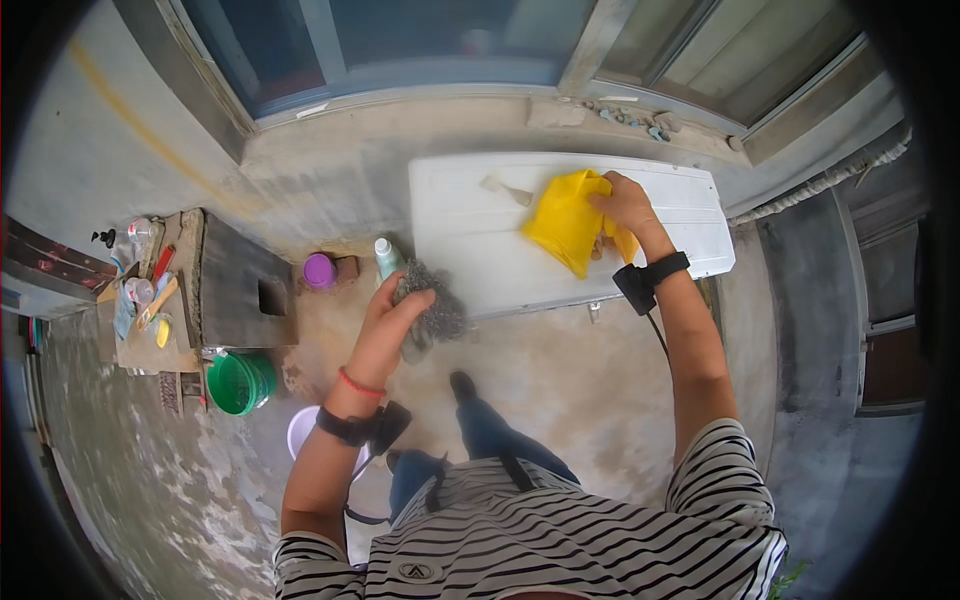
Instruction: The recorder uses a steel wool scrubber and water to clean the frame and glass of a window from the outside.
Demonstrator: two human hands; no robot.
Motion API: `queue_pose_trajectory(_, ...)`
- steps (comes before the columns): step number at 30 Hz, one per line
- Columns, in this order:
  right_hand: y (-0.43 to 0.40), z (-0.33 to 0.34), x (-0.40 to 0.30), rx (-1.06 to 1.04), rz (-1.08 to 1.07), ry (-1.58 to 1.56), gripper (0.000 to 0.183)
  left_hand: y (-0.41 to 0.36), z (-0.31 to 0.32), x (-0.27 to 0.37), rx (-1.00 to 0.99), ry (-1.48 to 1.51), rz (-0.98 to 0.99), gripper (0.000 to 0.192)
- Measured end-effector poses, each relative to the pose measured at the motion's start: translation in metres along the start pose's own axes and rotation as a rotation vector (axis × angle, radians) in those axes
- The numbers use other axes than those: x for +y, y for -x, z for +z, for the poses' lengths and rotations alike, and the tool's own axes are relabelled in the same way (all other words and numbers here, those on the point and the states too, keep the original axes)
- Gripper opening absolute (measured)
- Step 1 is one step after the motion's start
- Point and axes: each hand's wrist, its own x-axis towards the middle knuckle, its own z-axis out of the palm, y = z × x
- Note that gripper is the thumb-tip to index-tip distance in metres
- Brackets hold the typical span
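My left hand (390,319) grips a dark grey tangled clump (444,304) that looks like wire wool, blurred, near the left end of a white metal casing (472,247). Pinched in my right hand (628,201) is a crumpled yellow sheet (566,214), cloth or plastic, hanging over the casing's top; its far folds are partly hidden by my fingers. A pale bottle with a white cap (387,255) stands just beyond my left hand. On the casing lies a faint whitish strip (508,189).
At left, a concrete block stand (244,277) carries bottles, a brush (159,301) and rags. A green bucket (238,382), a purple container (319,270) and a pale basin (301,429) sit on the concrete floor. Small items (626,118) line the window ledge above the casing.
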Motion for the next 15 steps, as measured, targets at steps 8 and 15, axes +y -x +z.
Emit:
queue_pose_trajectory(8, -0.011, -0.053, 0.068, 0.170, 0.137, -0.214, 0.047, -0.060, 0.059, 0.006, -0.069, -0.116, 0.112, 0.044)
queue_pose_trajectory(15, -0.002, -0.036, 0.077, 0.162, 0.272, 0.095, 0.074, -0.115, 0.094, -0.022, 0.035, -0.740, 0.371, 0.060)
